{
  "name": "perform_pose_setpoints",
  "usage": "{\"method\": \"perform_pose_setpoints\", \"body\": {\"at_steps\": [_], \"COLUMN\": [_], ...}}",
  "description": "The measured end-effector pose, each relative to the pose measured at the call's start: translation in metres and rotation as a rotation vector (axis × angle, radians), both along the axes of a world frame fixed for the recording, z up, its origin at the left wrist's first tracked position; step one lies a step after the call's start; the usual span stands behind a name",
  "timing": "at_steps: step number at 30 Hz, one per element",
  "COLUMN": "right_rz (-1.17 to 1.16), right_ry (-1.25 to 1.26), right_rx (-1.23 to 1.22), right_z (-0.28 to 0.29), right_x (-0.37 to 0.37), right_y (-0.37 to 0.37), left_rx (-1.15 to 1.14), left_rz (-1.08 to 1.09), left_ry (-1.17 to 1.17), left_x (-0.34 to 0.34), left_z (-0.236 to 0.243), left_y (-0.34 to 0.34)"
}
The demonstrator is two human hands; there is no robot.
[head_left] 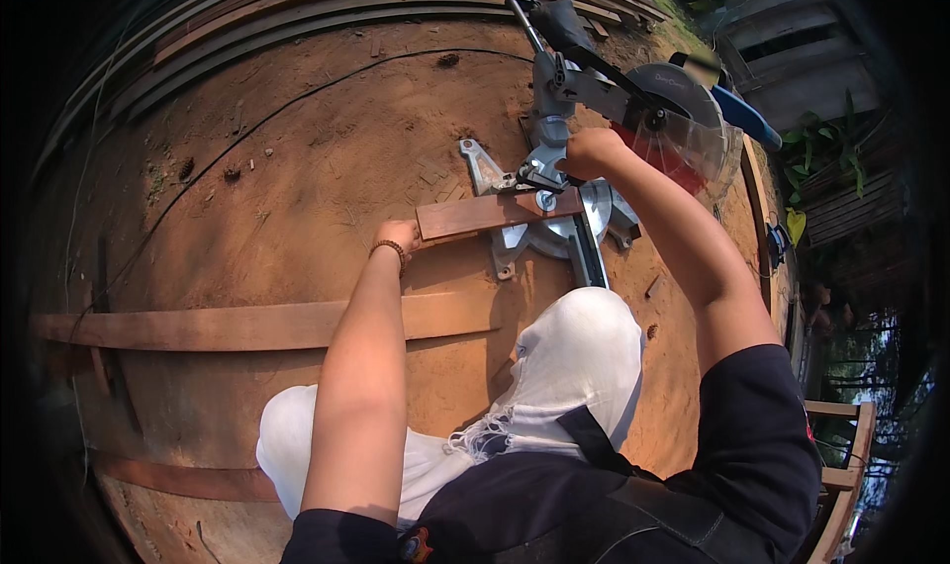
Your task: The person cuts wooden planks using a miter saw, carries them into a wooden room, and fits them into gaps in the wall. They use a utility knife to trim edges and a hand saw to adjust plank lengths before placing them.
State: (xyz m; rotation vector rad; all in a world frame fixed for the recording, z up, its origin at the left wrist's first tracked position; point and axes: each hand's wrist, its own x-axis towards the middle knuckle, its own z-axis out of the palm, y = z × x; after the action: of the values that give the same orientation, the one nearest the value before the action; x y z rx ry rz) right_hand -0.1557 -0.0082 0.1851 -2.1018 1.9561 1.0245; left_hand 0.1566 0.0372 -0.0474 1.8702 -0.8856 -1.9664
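Observation:
A reddish-brown wooden board (485, 214) lies across the base of a mitre saw (554, 233). At the board's left end, my left hand (398, 235) is closed with its fingers curled against the end. A round metal clamp foot (545, 201) sits on the board's upper face near its right end. My right hand (594, 154) is closed beside the saw's upright, just above the board; what its fingers grip is hidden. The saw's head is raised, with its round blade guard (675, 104) to the right of my right hand.
A long plank (267, 327) lies to the left of my knees, another (188, 478) nearer. A black cable (287, 97) curves over the brown dirt ground. Stacked boards (297, 18) line the far side. A wooden frame (839, 465) stands at the right.

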Motion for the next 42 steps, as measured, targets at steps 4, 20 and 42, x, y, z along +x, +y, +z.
{"method": "perform_pose_setpoints", "body": {"at_steps": [4, 20, 42], "right_rz": [-0.392, -0.414, -0.610], "right_ry": [-0.177, -0.442, -0.055], "right_rx": [0.198, 0.221, 0.372], "right_z": [0.002, -0.017, -0.082], "right_x": [-0.003, -0.035, -0.020], "right_y": [0.003, 0.005, -0.066], "left_rx": [0.014, 0.031, 0.005], "left_rz": [-0.002, 0.076, 0.120], "left_ry": [-0.038, 0.062, 0.157], "left_x": [-0.007, -0.026, -0.011], "left_z": [-0.001, -0.018, -0.047], "left_y": [-0.005, 0.006, -0.003]}}
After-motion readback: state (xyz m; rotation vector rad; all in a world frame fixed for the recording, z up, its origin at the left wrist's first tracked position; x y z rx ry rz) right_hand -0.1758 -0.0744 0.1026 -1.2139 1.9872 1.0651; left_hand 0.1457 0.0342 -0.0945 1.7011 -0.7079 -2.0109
